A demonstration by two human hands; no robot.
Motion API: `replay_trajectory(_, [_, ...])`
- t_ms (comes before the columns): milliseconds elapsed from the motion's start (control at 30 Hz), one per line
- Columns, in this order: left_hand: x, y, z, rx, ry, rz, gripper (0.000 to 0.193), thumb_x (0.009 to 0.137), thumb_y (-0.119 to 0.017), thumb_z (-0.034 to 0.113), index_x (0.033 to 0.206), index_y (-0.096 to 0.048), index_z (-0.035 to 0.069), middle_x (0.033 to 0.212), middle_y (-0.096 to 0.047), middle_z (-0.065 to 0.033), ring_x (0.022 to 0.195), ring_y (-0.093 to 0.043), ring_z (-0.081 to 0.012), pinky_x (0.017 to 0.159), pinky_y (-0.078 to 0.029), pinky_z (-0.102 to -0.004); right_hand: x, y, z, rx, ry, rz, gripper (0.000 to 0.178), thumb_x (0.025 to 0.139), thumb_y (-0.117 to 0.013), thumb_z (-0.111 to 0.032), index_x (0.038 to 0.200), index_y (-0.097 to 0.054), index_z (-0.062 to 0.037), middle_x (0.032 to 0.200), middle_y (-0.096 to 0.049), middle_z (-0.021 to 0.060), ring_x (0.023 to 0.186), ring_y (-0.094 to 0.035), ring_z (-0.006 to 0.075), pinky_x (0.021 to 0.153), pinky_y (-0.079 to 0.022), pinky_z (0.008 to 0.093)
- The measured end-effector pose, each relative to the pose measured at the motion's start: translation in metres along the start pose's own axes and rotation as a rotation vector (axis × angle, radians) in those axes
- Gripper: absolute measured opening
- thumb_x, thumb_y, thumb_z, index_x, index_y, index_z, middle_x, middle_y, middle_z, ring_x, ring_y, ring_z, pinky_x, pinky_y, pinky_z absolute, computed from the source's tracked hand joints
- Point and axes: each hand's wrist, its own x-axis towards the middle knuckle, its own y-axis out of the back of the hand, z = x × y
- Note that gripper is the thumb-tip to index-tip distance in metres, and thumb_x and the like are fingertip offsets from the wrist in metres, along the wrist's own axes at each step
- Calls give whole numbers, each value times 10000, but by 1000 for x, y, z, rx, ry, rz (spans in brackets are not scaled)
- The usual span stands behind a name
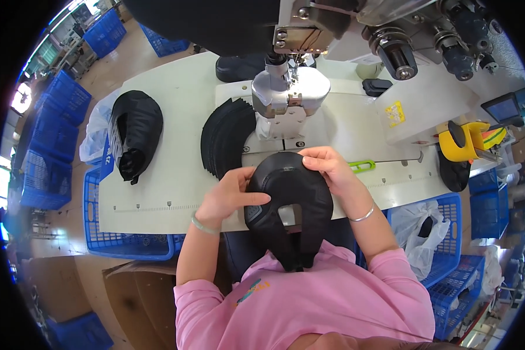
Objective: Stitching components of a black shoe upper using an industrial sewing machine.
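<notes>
A black shoe upper, rounded at the toe and open at the heel, is held between my two hands at the table's front edge. Its toe points toward the machine, and its two heel ends reach down to my pink shirt. My left hand grips the left side, thumb on top and the other fingers partly hidden. At the upper right rim, my right hand pinches the edge. Just beyond the toe stands the post-bed sewing machine. To its left lies a fanned stack of curved black pieces.
More black uppers lie bundled on the table's left. A green-handled hook tool rests right of my right hand. Blue crates stand below the table's left, with another crate at right. A yellow holder sits at the right end.
</notes>
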Motion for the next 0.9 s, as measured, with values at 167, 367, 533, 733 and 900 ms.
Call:
replay_trajectory(167, [-53, 32, 19, -15, -325, 418, 351, 898, -656, 76, 1220, -563, -26, 1089, -661, -75, 983, -625, -144, 922, -485, -293, -10, -10, -7, -42, 80, -68, 370, 936, -612, -130, 1247, -599, 72, 1115, -684, 183, 943, -684, 179, 804, -561, 290])
replay_trajectory(367, [-92, 194, 95, 845, -160, 1204, 533, 922, -644, 390, 1157, -572, -84, 1089, -655, -185, 1005, -623, -278, 900, -471, -367, -51, 11, -17, -591, -98, 191, 210, 912, -649, -157, 1026, -692, 13, 794, -683, 72, 663, -627, 116, 573, -493, 232])
replay_trajectory(533, [-60, 292, 113, 1190, -236, 1389, 570, 966, -538, 470, 1170, -584, -60, 1202, -607, -253, 1096, -583, -384, 984, -417, -426, -66, 49, -20, -893, 48, 633, 132, 891, -649, -98, 863, -688, 25, 653, -622, 8, 594, -561, 61, 560, -460, 223])
replay_trajectory(733, [-28, 301, 119, 1378, 68, 1171, 479, 1019, -438, 376, 1320, -538, 17, 1284, -578, -258, 1206, -541, -407, 1031, -403, -457, -69, 79, -6, -971, 398, 809, 88, 827, -687, -44, 895, -690, 11, 741, -664, 42, 656, -608, 99, 616, -486, 221])
replay_trajectory(900, [-4, 201, 107, 1767, -535, 1117, 439, 950, -580, 230, 1347, -527, 49, 1376, -522, -185, 1286, -464, -383, 1060, -387, -465, -40, 8, 13, -1621, 731, 524, 308, 763, -709, -78, 1069, -677, -59, 1049, -674, 137, 966, -650, 291, 840, -521, 398])
